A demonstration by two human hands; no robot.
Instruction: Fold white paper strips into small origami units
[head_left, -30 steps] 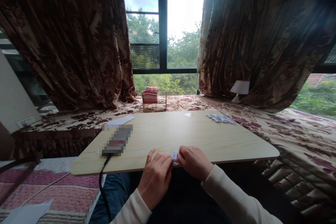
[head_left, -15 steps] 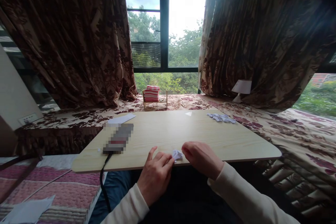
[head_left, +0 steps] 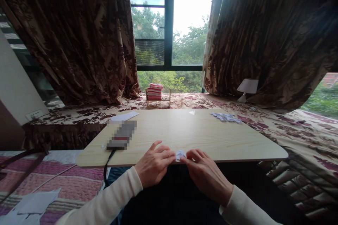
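A small piece of folded white paper (head_left: 180, 155) lies at the near edge of the pale wooden table (head_left: 163, 132), between my two hands. My left hand (head_left: 155, 164) has its thumb and fingers closed on the paper's left side, the index finger bent above. On the other side my right hand (head_left: 207, 174) pinches the paper's right edge, its fingers curled. A heap of similar folded white paper pieces (head_left: 225, 117) is at the table's far right corner. Near the far edge sits a small white paper triangle (head_left: 192, 113).
Flat white paper (head_left: 125, 116) and a blurred dark device (head_left: 123, 135) with a black cable (head_left: 107, 165) occupy the table's left side. Beyond are a small rack of striped towels (head_left: 154, 92) and a lamp (head_left: 247, 87). More paper sheets (head_left: 37, 202) lie on the bed at lower left.
My right hand has turned and come down to the paper, its thumb and fingers now at the right edge. The left hand has shifted slightly left. The whole view has swung a little.
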